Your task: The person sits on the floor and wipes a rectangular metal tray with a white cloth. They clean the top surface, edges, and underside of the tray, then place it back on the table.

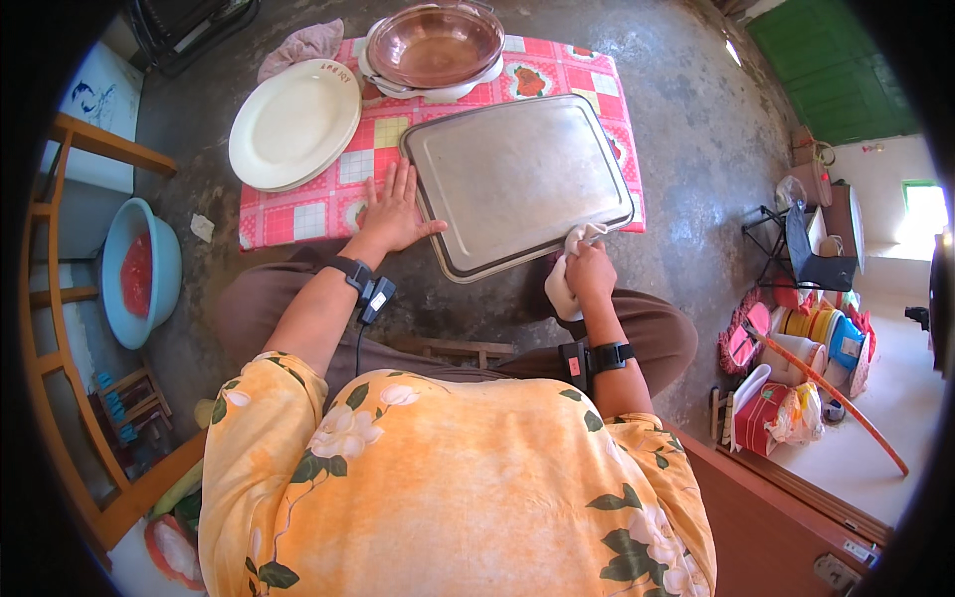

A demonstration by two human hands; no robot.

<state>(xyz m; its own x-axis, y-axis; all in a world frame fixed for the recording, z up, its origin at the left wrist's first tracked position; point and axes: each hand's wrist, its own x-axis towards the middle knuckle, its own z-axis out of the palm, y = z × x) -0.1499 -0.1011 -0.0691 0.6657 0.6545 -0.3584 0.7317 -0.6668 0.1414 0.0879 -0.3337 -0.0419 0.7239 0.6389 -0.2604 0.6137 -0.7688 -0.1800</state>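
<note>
A rectangular metal tray (522,179) lies face down or flat, tilted askew, on a low table with a pink patterned cloth (328,216), and its near corner juts past the table edge. My left hand (394,211) rests with fingers apart against the tray's left edge, the thumb over its rim. My right hand (591,270) grips a whitish cloth (561,287) at the near right edge of the tray. Stacked white oval plates (295,123) are at the table's left. Behind the tray, a brownish glass bowl (436,45) sits on white dishes.
A crumpled pinkish cloth (302,46) lies behind the plates. On the left are a blue plastic basin (166,276) with something red inside and a wooden chair frame (56,283). A black folding chair (817,257) and assorted buckets and bags stand at the right.
</note>
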